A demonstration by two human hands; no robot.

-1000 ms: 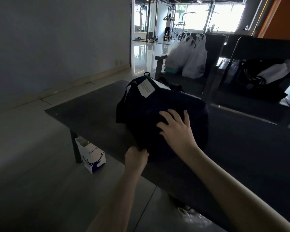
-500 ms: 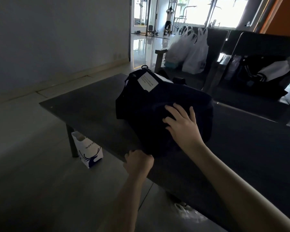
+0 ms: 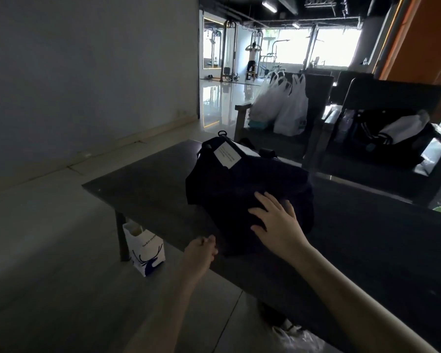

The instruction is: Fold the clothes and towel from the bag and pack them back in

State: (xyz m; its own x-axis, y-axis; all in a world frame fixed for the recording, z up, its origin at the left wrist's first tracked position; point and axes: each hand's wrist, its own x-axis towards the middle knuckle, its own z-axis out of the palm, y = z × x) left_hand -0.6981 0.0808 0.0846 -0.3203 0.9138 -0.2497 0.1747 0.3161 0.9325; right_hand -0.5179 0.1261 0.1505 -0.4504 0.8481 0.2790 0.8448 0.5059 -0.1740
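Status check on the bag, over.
Right hand flat on bag. Left hand curled at its near corner, grip unclear. Bag on table, no clothes out.

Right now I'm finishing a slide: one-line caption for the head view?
Right hand rests flat on a dark bag on the table; left hand curls at its near corner.

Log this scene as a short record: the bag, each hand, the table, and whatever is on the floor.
bag: dark, on the table, white tag on top
right hand: flat on the bag, fingers spread
left hand: curled at the bag's near corner; hold unclear
table: dark, low
floor: white paper bag beside the table
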